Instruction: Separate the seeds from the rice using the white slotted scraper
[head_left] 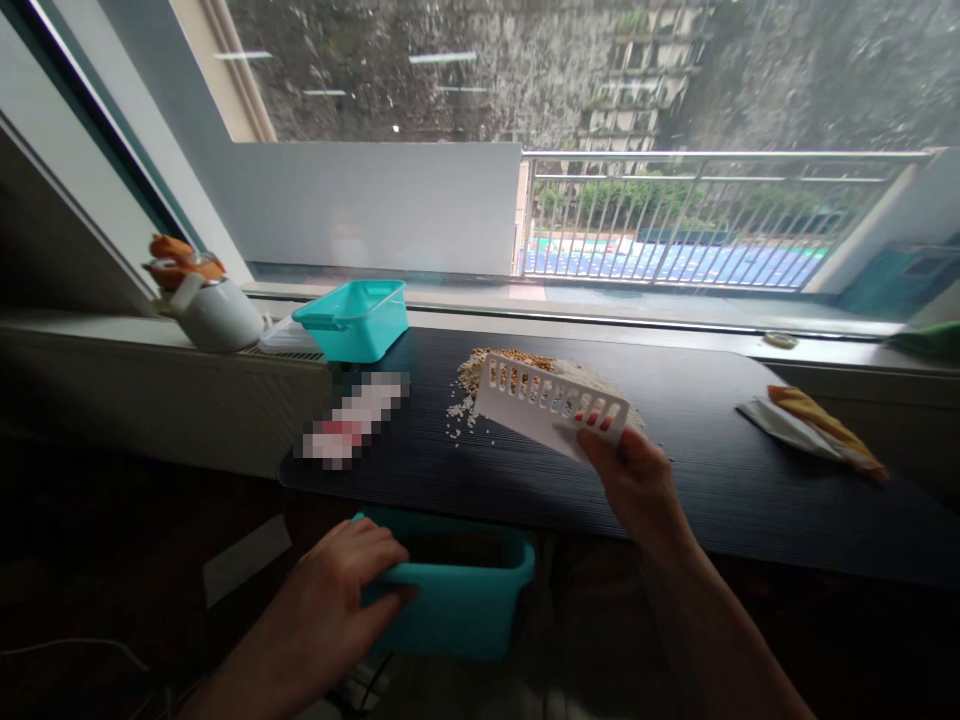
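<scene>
My left hand (pixel 352 575) grips the rim of a teal plastic bin (pixel 457 610) just below the table's front edge. Some dark grainy stuff shows dimly inside the bin. In my right hand (pixel 637 470) is a white plastic strip with a row of slots (pixel 525 420), held by its right end between thumb and fingers. Behind the strip lies a pile of grains, part tan-brown (pixel 517 355) and part white (pixel 589 377). Loose white grains (pixel 463 412) are scattered at its left. The strip hides the near side of the pile.
A second teal bin (pixel 364 325) stands at the dark table's (pixel 450 490) back left corner. Nearer lies a blurred pink-white item (pixel 356 420). A white and orange packet (pixel 821 430) lies on the right. A white pot (pixel 221 315) sits on the sill by the window.
</scene>
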